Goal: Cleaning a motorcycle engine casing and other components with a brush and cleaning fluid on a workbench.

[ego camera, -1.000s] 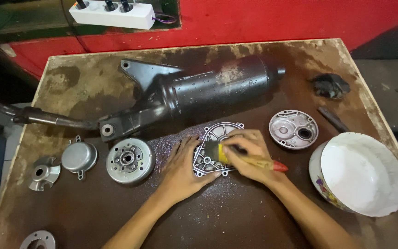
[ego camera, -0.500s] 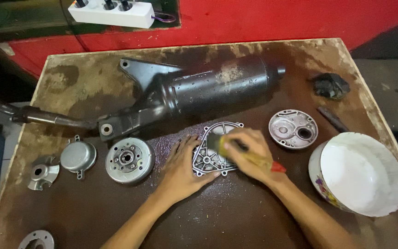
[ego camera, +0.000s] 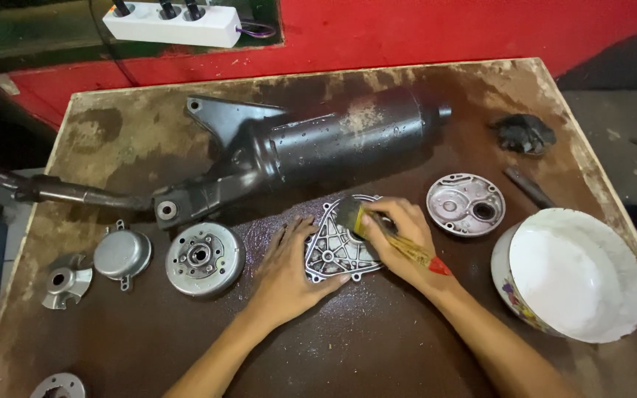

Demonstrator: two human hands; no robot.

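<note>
Fingers of the right hand [ego camera: 399, 239] are clenched around a paintbrush [ego camera: 388, 237], its bristles resting on the engine cover plate [ego camera: 337, 247]; fingers of the left hand [ego camera: 285, 269] lie released and flat, pressing the plate's left edge. The plate lies at the centre of the counter [ego camera: 377, 346]. Behind it lies a black exhaust muffler [ego camera: 318, 151]. At right stands a white bowl [ego camera: 576, 273]. A flywheel [ego camera: 204, 258] lies left of the left hand; a round cover [ego camera: 466, 204] lies between plate and bowl.
</note>
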